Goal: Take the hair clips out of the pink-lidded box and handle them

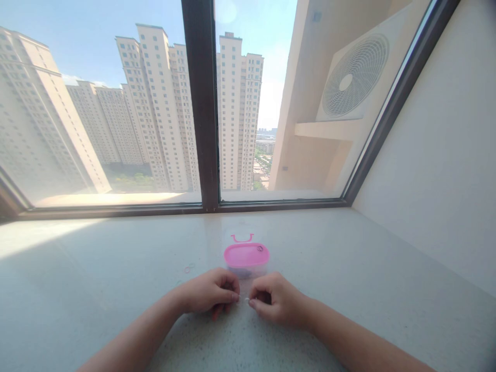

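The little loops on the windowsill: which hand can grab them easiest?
Probably your left hand: it's nearer the little loops, and your right hand is farther away. Both seem to pinch something pale, so the left might need freeing first.

I take this for a high-rise home, at a windowsill [329, 248]. Tower blocks [157, 98] show at ten o'clock, an air-conditioner unit [358, 77] at two.

here are both bare arms, left forearm [143, 328] and right forearm [356, 333] slanting inward; left hand [212, 289] curled, thumb and index finger pinched; right hand [279, 302] mirrors that pinch, the two hands' fingertips close but apart!
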### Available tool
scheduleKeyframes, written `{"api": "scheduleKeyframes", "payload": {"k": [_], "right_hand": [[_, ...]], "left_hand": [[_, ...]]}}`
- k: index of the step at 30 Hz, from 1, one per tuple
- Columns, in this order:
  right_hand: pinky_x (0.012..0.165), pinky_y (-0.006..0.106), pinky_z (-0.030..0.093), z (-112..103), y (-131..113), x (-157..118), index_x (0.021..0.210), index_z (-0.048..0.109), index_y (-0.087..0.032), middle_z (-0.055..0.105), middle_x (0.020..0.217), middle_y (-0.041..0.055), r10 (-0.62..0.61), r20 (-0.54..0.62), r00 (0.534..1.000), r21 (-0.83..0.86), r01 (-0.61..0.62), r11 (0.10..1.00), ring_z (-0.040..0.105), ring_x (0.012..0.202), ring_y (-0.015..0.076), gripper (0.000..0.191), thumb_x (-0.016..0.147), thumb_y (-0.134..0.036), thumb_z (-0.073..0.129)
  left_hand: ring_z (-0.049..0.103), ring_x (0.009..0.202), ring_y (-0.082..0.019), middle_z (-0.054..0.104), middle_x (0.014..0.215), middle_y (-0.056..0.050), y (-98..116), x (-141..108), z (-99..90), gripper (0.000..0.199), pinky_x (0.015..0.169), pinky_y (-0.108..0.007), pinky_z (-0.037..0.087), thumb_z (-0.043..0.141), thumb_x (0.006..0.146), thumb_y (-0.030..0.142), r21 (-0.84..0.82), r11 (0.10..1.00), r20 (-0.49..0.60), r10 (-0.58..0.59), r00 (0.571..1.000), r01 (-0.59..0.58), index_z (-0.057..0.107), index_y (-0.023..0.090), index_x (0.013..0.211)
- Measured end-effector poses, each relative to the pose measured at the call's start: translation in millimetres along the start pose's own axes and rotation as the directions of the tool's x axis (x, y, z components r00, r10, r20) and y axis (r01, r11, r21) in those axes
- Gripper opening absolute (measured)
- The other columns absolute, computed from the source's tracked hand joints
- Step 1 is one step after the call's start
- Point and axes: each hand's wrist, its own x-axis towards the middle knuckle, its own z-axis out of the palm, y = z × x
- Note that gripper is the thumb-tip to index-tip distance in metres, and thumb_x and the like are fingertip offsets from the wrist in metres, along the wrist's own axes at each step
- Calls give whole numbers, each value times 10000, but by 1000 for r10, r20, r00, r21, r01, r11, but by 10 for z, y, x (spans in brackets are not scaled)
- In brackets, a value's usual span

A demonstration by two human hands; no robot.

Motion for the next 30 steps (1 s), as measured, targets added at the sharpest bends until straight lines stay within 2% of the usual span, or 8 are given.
{"api": "scheduleKeyframes", "payload": {"k": [16, 30], "right_hand": [[469, 175, 291, -10, 7, -1, 701, 634, -127, 461, 543, -40, 10, -12, 1000, -6, -10, 1000, 372, 486, 62, 78, 720, -142, 559], [462, 173, 291, -7, 12, 3, 712, 632, -125, 471, 548, -38, 12, 3, 1000, -2, -12, 1000, 373, 483, 61, 80, 734, -154, 561]], "left_hand": [[463, 407, -72, 538, 591, 43, -32, 17, -2, 120, 383, -181, 306, 543, 747, 290, -4, 1000, 5, 20, 1000, -20, 532, 172, 770], [472, 416, -86, 539, 586, 43, -30, 17, -1, 176, 402, -200, 317, 559, 734, 346, 11, 1000, -6, -7, 1000, 7, 546, 178, 783]]}}
